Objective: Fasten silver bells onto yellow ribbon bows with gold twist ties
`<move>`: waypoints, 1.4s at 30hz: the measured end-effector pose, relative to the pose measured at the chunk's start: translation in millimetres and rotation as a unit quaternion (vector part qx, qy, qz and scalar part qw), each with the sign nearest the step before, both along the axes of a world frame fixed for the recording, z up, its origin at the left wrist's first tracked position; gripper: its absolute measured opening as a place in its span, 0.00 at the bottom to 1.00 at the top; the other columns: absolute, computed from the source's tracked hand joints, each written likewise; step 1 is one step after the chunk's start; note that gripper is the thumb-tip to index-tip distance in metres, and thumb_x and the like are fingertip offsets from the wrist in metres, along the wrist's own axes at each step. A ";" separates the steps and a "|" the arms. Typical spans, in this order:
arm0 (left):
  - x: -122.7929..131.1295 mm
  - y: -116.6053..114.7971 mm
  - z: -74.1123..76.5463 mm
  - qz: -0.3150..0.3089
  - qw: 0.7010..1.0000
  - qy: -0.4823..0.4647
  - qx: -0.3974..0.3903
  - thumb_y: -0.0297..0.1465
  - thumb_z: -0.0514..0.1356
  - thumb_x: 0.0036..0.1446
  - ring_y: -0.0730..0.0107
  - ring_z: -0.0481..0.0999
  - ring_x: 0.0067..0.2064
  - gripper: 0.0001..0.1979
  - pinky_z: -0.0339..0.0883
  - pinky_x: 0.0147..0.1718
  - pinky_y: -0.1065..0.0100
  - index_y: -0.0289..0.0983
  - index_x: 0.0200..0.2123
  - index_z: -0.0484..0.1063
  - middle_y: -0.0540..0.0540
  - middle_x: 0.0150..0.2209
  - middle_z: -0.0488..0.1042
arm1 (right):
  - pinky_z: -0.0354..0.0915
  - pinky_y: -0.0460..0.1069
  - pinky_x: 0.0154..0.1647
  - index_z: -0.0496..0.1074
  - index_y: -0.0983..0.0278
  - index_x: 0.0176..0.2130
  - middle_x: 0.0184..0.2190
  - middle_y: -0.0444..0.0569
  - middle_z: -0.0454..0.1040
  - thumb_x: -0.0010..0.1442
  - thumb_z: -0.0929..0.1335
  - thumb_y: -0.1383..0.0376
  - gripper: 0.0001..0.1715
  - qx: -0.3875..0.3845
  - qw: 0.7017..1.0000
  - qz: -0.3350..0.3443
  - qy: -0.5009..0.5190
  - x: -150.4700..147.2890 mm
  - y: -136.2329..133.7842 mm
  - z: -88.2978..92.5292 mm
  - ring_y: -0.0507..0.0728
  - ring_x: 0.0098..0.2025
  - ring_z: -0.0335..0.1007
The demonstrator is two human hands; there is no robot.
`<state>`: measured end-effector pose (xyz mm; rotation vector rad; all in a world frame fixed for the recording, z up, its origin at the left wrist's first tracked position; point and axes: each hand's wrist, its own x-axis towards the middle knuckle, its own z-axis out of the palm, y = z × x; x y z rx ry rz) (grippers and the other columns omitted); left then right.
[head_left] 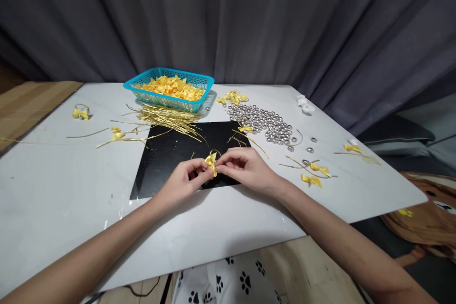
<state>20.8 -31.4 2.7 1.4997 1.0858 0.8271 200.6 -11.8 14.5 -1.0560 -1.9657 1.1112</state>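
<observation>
Both hands meet over the front edge of a black mat (167, 152) on the white table (53, 185). My left hand (185, 181) and my right hand (245, 167) each pinch one side of a small yellow ribbon bow (211, 161) with a loop of gold wire above it. The fingers of both hands are closed on the bow. A pile of gold wire ties (167, 118) lies at the mat's far edge.
A teal basket (142, 80) of yellow bows stands at the back. A heap of silver beads (265, 122) lies right of the mat. Loose bows rest at the right (315, 174) and the far left (81, 113). A dark curtain hangs behind.
</observation>
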 end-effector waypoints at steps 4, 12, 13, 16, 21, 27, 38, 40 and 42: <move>0.1 -0.1 2.0 -0.011 1.000 0.000 0.009 0.36 0.58 0.52 0.72 0.64 0.26 0.10 0.57 0.28 0.70 0.35 0.24 0.69 0.51 0.23 0.68 | 0.48 0.44 0.23 0.68 0.66 0.30 0.20 0.39 0.57 0.56 0.67 0.62 0.08 -0.033 0.999 0.017 0.001 -0.6 -2.4 0.8 0.47 0.22 0.48; -1.0 0.8 1.2 -0.015 1.000 0.011 -0.004 0.36 0.57 0.52 0.73 0.63 0.26 0.11 0.56 0.28 0.71 0.35 0.24 0.67 0.51 0.22 0.66 | 0.47 0.44 0.22 0.62 0.65 0.31 0.24 0.40 0.58 0.58 0.64 0.59 0.11 -0.107 0.991 0.004 0.076 -0.6 -0.9 1.1 0.46 0.21 0.48; -1.1 0.8 0.7 -0.011 1.000 0.010 -0.007 0.36 0.57 0.51 0.73 0.63 0.26 0.11 0.56 0.27 0.71 0.35 0.24 0.67 0.51 0.22 0.66 | 0.46 0.44 0.21 0.61 0.64 0.31 0.23 0.39 0.57 0.58 0.63 0.59 0.11 -0.103 0.991 -0.012 0.085 -0.1 0.0 1.3 0.46 0.21 0.48; -0.5 0.6 0.6 -0.002 1.000 0.006 -0.009 0.36 0.57 0.51 0.73 0.63 0.26 0.11 0.56 0.27 0.71 0.35 0.24 0.68 0.51 0.22 0.67 | 0.47 0.44 0.20 0.62 0.65 0.30 0.21 0.39 0.57 0.56 0.65 0.58 0.12 -0.095 0.992 -0.018 0.085 0.6 1.5 2.0 0.46 0.20 0.49; 0.7 0.6 2.8 -0.011 1.000 0.009 0.000 0.38 0.58 0.51 0.73 0.64 0.26 0.12 0.58 0.28 0.71 0.35 0.23 0.68 0.51 0.22 0.68 | 0.45 0.44 0.20 0.67 0.67 0.27 0.17 0.38 0.56 0.51 0.70 0.57 0.16 -0.090 0.996 -0.001 0.026 -1.8 0.6 -2.7 0.46 0.20 0.48; 0.4 1.3 1.1 -0.002 1.000 0.008 0.002 0.38 0.58 0.50 0.72 0.64 0.26 0.12 0.58 0.28 0.70 0.35 0.23 0.68 0.51 0.22 0.67 | 0.52 0.44 0.23 0.69 0.68 0.30 0.21 0.42 0.63 0.56 0.66 0.59 0.12 -0.087 0.996 0.006 0.014 -0.9 1.8 -6.1 0.47 0.22 0.53; -0.2 0.7 0.1 0.009 1.000 0.005 -0.013 0.36 0.58 0.49 0.73 0.63 0.25 0.10 0.55 0.27 0.71 0.35 0.23 0.67 0.51 0.22 0.67 | 0.43 0.43 0.17 0.62 0.65 0.27 0.18 0.37 0.57 0.57 0.63 0.64 0.08 -0.106 0.992 -0.057 0.026 4.2 5.1 6.9 0.45 0.17 0.46; -0.2 0.4 0.3 0.010 1.000 0.000 -0.017 0.36 0.59 0.49 0.73 0.63 0.25 0.10 0.55 0.26 0.71 0.35 0.23 0.68 0.51 0.22 0.67 | 0.44 0.43 0.17 0.63 0.65 0.27 0.18 0.37 0.57 0.57 0.64 0.65 0.08 -0.112 0.992 -0.054 0.030 4.7 4.9 10.0 0.45 0.17 0.47; -0.1 0.3 0.5 0.009 1.000 -0.003 -0.020 0.36 0.59 0.49 0.73 0.63 0.25 0.10 0.55 0.26 0.71 0.35 0.23 0.68 0.51 0.22 0.67 | 0.45 0.43 0.18 0.64 0.66 0.27 0.19 0.38 0.58 0.56 0.65 0.65 0.08 -0.123 0.992 -0.028 0.028 4.0 3.9 11.0 0.45 0.18 0.48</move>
